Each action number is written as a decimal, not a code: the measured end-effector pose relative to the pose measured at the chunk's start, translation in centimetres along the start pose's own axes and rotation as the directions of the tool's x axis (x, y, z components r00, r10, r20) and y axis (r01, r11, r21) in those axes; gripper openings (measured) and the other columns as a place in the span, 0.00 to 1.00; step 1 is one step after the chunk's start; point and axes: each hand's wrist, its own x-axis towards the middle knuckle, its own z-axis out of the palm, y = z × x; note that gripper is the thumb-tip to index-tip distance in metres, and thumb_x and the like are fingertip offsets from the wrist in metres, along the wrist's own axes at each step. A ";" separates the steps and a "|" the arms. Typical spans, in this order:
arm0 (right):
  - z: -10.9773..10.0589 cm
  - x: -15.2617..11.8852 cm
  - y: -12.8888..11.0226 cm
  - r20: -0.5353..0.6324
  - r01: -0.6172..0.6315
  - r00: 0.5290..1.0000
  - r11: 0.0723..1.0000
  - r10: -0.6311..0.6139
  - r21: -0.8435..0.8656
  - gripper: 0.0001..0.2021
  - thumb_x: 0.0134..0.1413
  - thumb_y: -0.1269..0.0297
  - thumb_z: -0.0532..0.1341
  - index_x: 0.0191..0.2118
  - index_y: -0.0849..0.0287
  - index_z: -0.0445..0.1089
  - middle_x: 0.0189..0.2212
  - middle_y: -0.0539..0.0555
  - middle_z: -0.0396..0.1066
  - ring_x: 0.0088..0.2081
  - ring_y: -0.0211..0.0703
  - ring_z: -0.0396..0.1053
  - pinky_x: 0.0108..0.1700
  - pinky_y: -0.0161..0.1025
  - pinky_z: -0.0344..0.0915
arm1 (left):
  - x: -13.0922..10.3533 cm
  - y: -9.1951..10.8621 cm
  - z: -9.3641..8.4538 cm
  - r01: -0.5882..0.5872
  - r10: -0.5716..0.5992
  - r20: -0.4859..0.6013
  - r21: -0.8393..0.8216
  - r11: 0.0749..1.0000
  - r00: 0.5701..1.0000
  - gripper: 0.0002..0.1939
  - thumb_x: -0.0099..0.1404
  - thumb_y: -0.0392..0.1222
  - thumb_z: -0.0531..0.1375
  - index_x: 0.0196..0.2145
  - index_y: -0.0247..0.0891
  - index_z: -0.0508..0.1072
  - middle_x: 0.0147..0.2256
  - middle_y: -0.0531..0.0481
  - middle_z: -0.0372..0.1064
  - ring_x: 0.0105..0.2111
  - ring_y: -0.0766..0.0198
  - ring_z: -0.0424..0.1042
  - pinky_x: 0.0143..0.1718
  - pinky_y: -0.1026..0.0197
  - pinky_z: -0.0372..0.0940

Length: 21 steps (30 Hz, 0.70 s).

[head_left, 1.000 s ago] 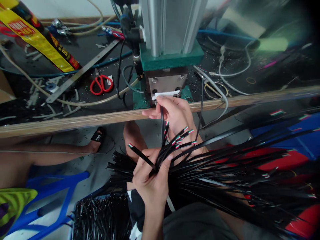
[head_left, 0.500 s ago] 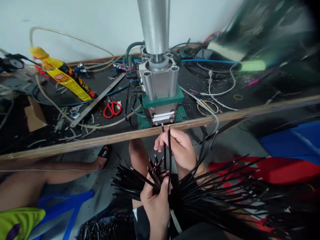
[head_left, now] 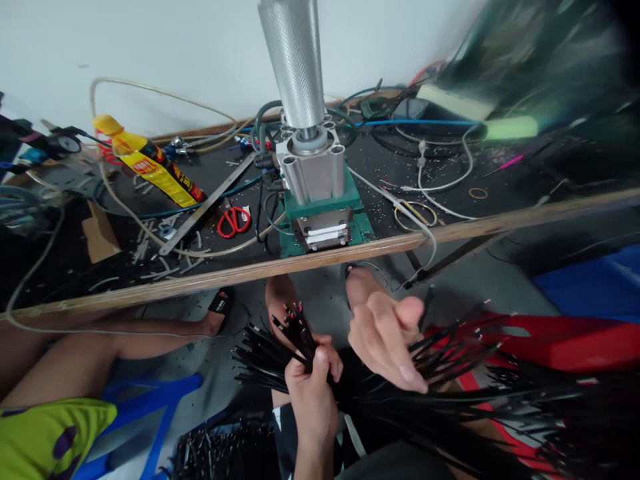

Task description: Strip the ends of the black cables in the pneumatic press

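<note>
My left hand point(head_left: 313, 390) is wrapped round a bunch of black cables point(head_left: 293, 330), their cut ends fanning upward with small coloured wire tips. Out to the right, my right hand point(head_left: 385, 337) is held with fingers apart and no cable visible in it, slightly blurred. It hovers by a loose spread of black cables point(head_left: 450, 353) lying across my lap. Beyond both hands, at the bench edge, stands a bench press point(head_left: 315, 167) with a silver cylinder on a green base.
On the bench point(head_left: 440, 173) are red-handled scissors point(head_left: 234, 222), a steel ruler point(head_left: 205, 207), a yellow bottle point(head_left: 155, 170) and hoses. A red container point(head_left: 560, 347) and a blue one point(head_left: 595, 283) stand right. Another person's leg point(head_left: 150, 340) is at left, near a blue stool point(head_left: 165, 407).
My right hand has let go of the cables it held near the press and moved down and right. My left hand still grips its bunch. The view has shifted slightly.
</note>
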 end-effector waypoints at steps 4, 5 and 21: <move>0.1 0.1 -1.0 -0.044 -0.218 0.973 0.963 0.227 0.157 0.28 0.65 0.33 0.69 0.32 0.54 0.71 0.13 0.41 0.64 0.09 0.31 0.48 0.12 0.30 0.44 | 0.0 -0.3 0.1 0.011 -0.011 0.017 0.027 1.000 1.000 0.28 0.66 0.66 0.77 0.33 0.36 0.81 0.22 0.56 0.66 0.19 0.70 0.60 0.22 0.68 0.58; 0.4 0.4 -1.3 -0.118 -0.212 0.967 0.969 0.228 0.129 0.23 0.63 0.40 0.74 0.35 0.55 0.72 0.15 0.40 0.66 0.10 0.30 0.49 0.13 0.30 0.44 | 0.0 -0.3 0.1 0.015 -0.016 0.022 0.035 0.999 1.000 0.29 0.66 0.67 0.77 0.31 0.36 0.79 0.22 0.56 0.65 0.19 0.70 0.60 0.21 0.68 0.57; 2.1 1.6 -3.4 -0.332 -0.127 0.943 0.938 0.013 -0.323 0.23 0.72 0.50 0.67 0.25 0.53 0.68 0.16 0.44 0.63 0.18 0.36 0.58 0.23 0.35 0.56 | 0.3 -0.3 -0.5 0.035 -0.036 0.021 0.055 0.998 0.999 0.26 0.67 0.63 0.78 0.37 0.36 0.82 0.21 0.56 0.69 0.16 0.72 0.60 0.19 0.69 0.55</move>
